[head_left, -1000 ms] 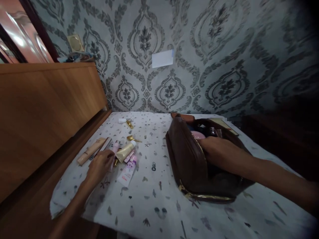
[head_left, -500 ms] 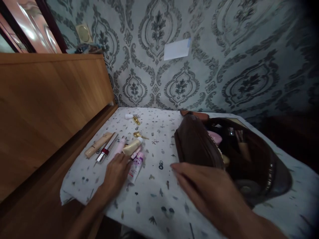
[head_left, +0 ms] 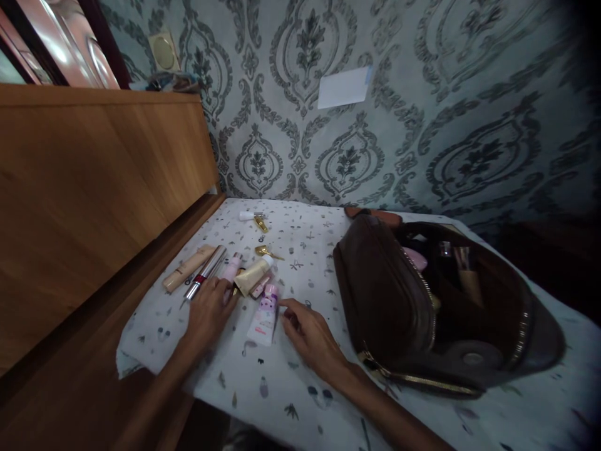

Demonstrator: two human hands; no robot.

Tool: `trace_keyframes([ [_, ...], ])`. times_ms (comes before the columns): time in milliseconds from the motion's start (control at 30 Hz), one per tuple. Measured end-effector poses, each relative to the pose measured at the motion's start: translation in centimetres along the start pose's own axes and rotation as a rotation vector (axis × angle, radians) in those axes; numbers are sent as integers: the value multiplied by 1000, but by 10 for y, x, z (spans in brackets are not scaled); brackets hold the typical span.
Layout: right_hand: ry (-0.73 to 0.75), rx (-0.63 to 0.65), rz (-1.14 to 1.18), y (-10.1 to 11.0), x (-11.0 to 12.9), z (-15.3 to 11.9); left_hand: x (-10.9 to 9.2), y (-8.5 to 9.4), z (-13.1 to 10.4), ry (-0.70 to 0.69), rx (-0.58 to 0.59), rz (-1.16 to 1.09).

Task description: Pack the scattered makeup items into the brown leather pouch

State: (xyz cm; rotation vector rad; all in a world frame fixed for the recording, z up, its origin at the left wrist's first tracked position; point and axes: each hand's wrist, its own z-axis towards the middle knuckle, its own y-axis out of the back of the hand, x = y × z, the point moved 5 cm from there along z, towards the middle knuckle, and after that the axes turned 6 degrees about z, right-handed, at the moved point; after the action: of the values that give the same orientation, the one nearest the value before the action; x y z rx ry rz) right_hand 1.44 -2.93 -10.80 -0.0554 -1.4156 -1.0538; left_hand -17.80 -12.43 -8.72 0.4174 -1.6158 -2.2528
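My left hand (head_left: 209,313) rests among the cosmetics, its fingers at the pink tube (head_left: 232,268) and close to the silver tube with a red band (head_left: 205,274); whether it grips anything is unclear. My right hand (head_left: 312,335) is just right of the white and purple tube (head_left: 265,316), fingers curled, with nothing visible in them. A cream tube (head_left: 253,274) lies above that one, over smaller items. The beige tube (head_left: 188,269) lies farthest left. Behind are a gold clip (head_left: 267,252) and a white-handled item (head_left: 248,216).
An open brown bag (head_left: 380,288) holding brushes (head_left: 467,272) and a pink item (head_left: 415,258) stands at the right. Behind it lies an orange-brown case (head_left: 373,216). A wooden cabinet (head_left: 103,181) borders the left, a patterned wall the back.
My right hand has moved left, away from the bag to beside the white and purple tube. My left hand has shifted left and slightly up, off that tube. The view has shifted a little.
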Motion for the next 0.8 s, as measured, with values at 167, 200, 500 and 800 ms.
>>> trace_keyframes([
  [167, 31, -78, 97, -5, -15, -4, -10, -13, 0, 35, 27, 153],
  [200, 30, -77, 110, -4, -16, -4, -11, -15, 0, 37, 33, 149],
  [500, 28, -87, 128, 0, -11, -8, 9, -5, -9, 158, -122, -180],
  [800, 10, -111, 136, 0, -14, -8, 24, -7, -4, 252, -193, -539],
])
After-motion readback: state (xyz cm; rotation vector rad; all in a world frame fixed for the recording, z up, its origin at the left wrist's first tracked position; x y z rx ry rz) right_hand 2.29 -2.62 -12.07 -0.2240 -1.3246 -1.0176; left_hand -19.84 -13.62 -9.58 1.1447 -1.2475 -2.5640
